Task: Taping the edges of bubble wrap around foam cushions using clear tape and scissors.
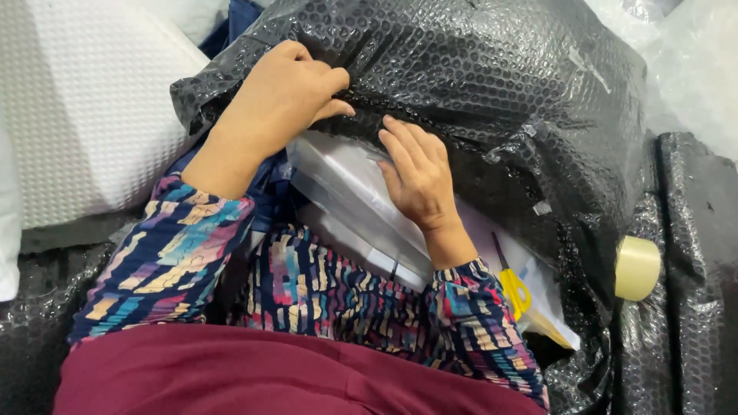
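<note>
The black bubble wrap lay draped over a flat, clear-wrapped white package that rested on the person's lap, its near edge reaching down toward the body. On the evidence, the step in hand was the folding of the wrap's free edge over the top of the package; the covering was judged partly done, since a good part of the package's pale face was exposed below the fold. The left hand was closed on the edge of the wrap, fingers curled and knuckles up, pinching the sheet at the fold. The right hand lay just beside it, held nothing, and was pressed flat with fingers together and extended, tips at the wrap's edge and palm on the package. Both forearms, in patterned multicoloured sleeves, angled inward from the body, the wrists slightly bent. The next move, as judged, called for the edge to be kept taut and fastened; a roll of tape sat well apart to the right on more black wrap, and yellow-handled scissors lay near the right forearm. White foam sheeting stood to the left.
</note>
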